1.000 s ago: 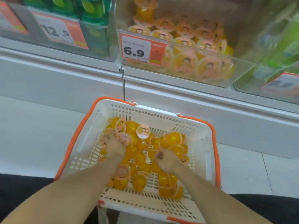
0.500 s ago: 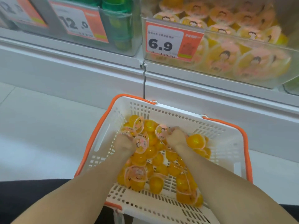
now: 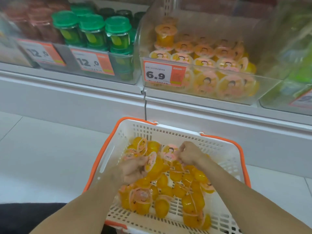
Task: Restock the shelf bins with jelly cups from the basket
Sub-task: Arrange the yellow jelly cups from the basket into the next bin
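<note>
While both hands grip jelly cups [image 3: 152,163] over the basket [image 3: 108,159], their fingers stay hidden (cups blurred).

- Above the basket [image 3: 108,156], open air is left up to the clear bin [image 3: 253,93].
- The bin's front is closed off by its clear wall and a price tag [image 3: 164,74].
- Its open top is partly filled by stacked jelly cups [image 3: 204,62].

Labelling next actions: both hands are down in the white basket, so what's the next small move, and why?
Probably lift both hands up toward the clear plastic shelf bin with the 6.9 tag. The left hand and right hand each already grip a yellow jelly cup inside the white, orange-rimmed basket, and that bin holds matching cups.
</note>
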